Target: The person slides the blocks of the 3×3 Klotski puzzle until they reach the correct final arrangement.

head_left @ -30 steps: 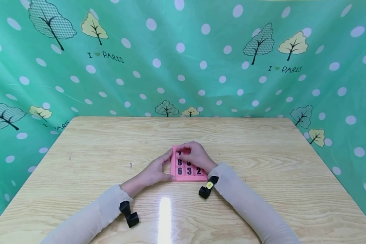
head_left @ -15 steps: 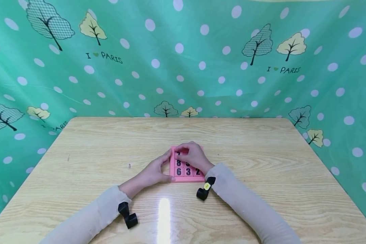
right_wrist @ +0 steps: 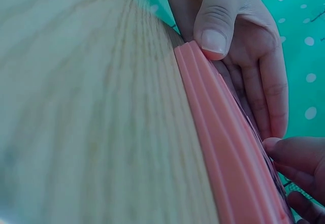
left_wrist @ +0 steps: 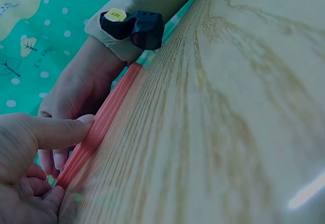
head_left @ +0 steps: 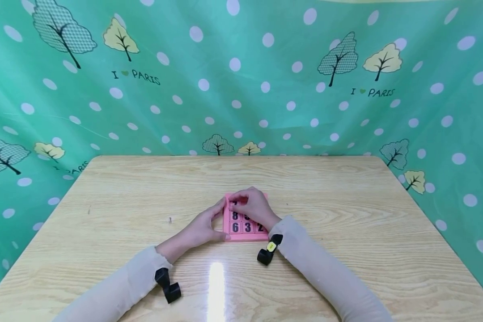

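Observation:
A pink number slide puzzle (head_left: 245, 238) lies on the table, with black digits on its tiles; 8, 6, 3 and 2 show in the head view. My left hand (head_left: 204, 227) holds its left side, thumb on the near left corner and fingers farther up that edge. In the left wrist view, the thumb (left_wrist: 66, 131) presses on the pink rim. Over the far left part of the tiles is my right hand (head_left: 255, 206), its bent index finger and thumb apart at the tile marked 7. The right hand covers several tiles on the far right.
The wood-grain table (head_left: 346, 201) stretches around the puzzle. A green dotted curtain (head_left: 241, 80) hangs behind it and at both sides. Black wrist cameras sit on the left cuff (head_left: 168, 286) and right cuff (head_left: 269, 250). A small dark mark (head_left: 170, 220) shows left of the hands.
The right hand and wrist have shifted slightly left across the puzzle. The left hand keeps its hold on the edge. The whole head view has drifted a little.

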A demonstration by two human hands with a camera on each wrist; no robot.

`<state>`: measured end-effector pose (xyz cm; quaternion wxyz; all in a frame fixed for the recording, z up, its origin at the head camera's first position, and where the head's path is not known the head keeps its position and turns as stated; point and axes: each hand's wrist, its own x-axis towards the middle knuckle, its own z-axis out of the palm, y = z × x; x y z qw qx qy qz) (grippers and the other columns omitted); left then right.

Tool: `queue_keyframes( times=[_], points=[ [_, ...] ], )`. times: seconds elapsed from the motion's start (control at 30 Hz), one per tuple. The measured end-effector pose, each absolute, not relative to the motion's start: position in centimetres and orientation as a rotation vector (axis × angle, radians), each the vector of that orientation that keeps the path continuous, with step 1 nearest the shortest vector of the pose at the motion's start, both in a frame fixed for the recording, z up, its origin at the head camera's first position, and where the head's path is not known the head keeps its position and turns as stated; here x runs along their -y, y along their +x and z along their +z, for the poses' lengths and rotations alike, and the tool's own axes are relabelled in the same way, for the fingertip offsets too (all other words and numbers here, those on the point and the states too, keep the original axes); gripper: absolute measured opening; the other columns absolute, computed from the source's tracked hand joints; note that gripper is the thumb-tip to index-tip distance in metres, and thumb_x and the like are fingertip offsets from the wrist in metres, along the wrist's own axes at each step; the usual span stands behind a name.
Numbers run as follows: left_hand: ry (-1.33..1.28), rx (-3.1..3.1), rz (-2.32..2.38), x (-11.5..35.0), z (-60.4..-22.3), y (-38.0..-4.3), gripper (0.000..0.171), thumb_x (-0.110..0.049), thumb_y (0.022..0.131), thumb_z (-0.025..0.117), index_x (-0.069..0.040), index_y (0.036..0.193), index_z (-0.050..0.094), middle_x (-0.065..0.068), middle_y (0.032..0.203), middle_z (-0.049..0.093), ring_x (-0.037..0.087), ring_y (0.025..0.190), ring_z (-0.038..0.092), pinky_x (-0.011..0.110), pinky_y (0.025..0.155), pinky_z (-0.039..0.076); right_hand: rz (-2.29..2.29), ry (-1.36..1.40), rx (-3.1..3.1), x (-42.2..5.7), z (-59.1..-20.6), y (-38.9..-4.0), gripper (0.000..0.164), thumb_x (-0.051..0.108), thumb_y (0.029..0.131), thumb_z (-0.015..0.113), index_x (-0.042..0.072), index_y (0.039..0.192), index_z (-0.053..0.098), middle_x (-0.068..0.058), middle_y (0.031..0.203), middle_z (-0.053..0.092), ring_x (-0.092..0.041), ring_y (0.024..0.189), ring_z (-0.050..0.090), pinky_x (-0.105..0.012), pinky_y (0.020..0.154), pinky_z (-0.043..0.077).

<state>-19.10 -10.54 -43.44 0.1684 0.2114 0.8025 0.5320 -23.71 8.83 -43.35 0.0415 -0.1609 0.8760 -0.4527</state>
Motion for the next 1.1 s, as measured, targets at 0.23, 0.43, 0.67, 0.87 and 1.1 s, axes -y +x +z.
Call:
queue_keyframes(
  times=[0.23,0.43,0.67,0.87,1.1],
  points=[
    [0.596,-2.294,1.502,10.40,-43.38,-18.97,0.102,-0.009,0.071,0.080,-0.003,0.150,0.015,0.011,0.157,0.012,0.027,0.140,0.023,0.036,0.115,0.016,-1.398,-0.480,-2.674,-8.83,-43.26,-23.66,0.026,0.017,0.078,0.077,0.015,0.104,0.073,0.005,0.096,0.070,-0.013,0.093,0.051,-0.033,0.089,0.043],
    [0.604,-2.294,1.502,10.38,-43.16,-18.87,0.103,-0.008,0.071,0.080,-0.002,0.149,0.014,0.011,0.157,0.011,0.027,0.140,0.023,0.035,0.115,0.017,-1.404,-0.488,-2.660,-8.82,-43.16,-23.62,0.026,0.016,0.078,0.076,0.015,0.104,0.073,0.005,0.097,0.070,-0.014,0.095,0.052,-0.034,0.091,0.042],
    [0.605,-2.284,1.509,10.46,-43.17,-18.92,0.103,-0.009,0.071,0.080,-0.001,0.149,0.013,0.012,0.157,0.011,0.028,0.140,0.025,0.036,0.115,0.017,-1.405,-0.510,-2.657,-8.75,-43.22,-23.75,0.027,0.015,0.078,0.077,0.014,0.105,0.073,0.004,0.097,0.070,-0.014,0.095,0.052,-0.033,0.088,0.041],
    [0.619,-2.295,1.503,10.54,-43.25,-18.99,0.103,-0.010,0.072,0.080,-0.002,0.150,0.014,0.011,0.157,0.012,0.027,0.140,0.024,0.036,0.116,0.016,-1.404,-0.516,-2.664,-8.71,-43.16,-23.72,0.027,0.014,0.078,0.077,0.014,0.105,0.073,0.004,0.098,0.070,-0.014,0.094,0.051,-0.034,0.088,0.041],
    [0.629,-2.294,1.506,10.57,-43.33,-19.00,0.102,-0.007,0.072,0.079,-0.003,0.150,0.014,0.011,0.157,0.012,0.025,0.141,0.021,0.037,0.116,0.013,-1.366,-0.525,-2.683,-8.84,-42.84,-23.50,0.028,0.015,0.078,0.076,0.013,0.106,0.072,0.002,0.098,0.069,-0.014,0.093,0.051,-0.033,0.085,0.043]
  ],
)
